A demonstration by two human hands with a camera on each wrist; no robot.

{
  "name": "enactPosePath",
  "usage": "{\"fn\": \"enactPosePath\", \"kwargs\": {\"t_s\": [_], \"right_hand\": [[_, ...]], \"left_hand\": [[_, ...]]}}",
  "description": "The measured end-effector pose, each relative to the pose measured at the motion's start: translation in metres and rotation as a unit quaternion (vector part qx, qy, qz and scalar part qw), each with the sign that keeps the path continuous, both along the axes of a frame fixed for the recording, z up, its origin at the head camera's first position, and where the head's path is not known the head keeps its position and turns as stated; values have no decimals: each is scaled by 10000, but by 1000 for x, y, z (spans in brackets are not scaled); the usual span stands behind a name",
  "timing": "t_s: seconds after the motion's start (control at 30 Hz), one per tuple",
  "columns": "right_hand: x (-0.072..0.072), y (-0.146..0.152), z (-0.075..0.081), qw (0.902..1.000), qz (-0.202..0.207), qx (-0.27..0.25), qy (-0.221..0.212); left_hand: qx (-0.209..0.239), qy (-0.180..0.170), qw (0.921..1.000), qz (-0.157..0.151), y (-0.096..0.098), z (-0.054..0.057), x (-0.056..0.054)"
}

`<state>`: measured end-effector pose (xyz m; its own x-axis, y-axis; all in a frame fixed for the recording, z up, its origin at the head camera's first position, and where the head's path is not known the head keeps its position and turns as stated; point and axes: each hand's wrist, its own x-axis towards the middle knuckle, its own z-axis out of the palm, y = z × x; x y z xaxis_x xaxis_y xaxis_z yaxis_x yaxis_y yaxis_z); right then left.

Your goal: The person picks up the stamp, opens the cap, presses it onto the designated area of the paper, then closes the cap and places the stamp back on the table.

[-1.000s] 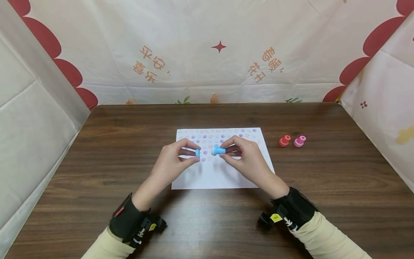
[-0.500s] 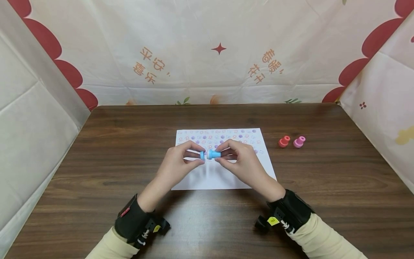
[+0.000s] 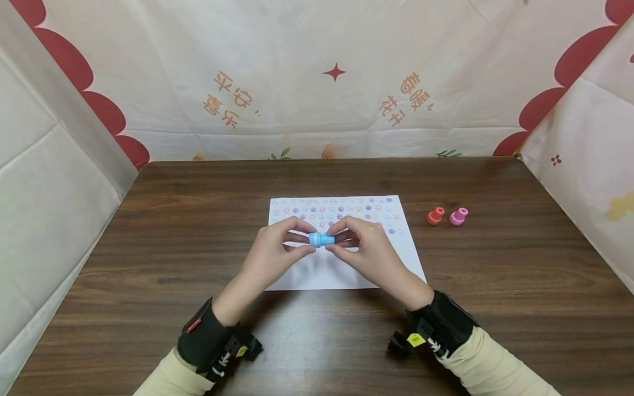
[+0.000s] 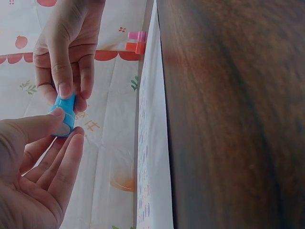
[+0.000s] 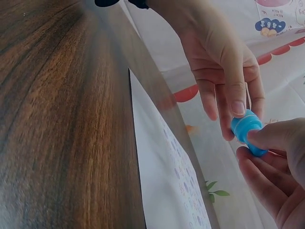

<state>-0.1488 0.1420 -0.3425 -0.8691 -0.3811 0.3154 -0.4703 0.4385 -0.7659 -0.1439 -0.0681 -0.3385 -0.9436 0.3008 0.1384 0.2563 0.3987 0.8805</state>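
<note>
Above a white sheet of paper [image 3: 337,275] printed with rows of small coloured stamp marks, both hands meet at a small blue stamp [image 3: 326,240]. My right hand [image 3: 371,250] pinches its narrow handle between thumb and fingers. On the wide end sits the blue cap [image 3: 312,239], pinched by my left hand [image 3: 272,253]. Cap and stamp touch, with a thin pale band between them. In the left wrist view the cap's round end [image 4: 63,129] faces the camera. The stamp lies sideways, off the paper.
To the right of the paper, a red stamp [image 3: 435,216] and a pink stamp [image 3: 458,216] stand side by side on the brown wooden table [image 3: 495,258]. A printed cloth [image 3: 297,49] hangs behind the table's far edge.
My hands have come together: the right moved left with the stamp and the left moved slightly right with the cap. The gap between cap and stamp has closed.
</note>
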Motion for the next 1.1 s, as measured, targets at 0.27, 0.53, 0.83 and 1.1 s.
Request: {"fn": "enactPosePath", "kwargs": {"t_s": [0.27, 0.53, 0.83, 1.1], "right_hand": [[0, 0, 1, 9999, -16, 117, -19], [1, 0, 1, 9999, -38, 137, -86], [2, 0, 3, 9996, -43, 207, -160], [3, 2, 3, 9997, -23, 192, -179]], "left_hand": [[-119, 21, 9999, -2, 0, 2, 1], [-163, 56, 9998, -31, 0, 1, 1], [-227, 96, 9997, -46, 0, 1, 2], [-296, 96, 9995, -43, 1, 1, 2]]}}
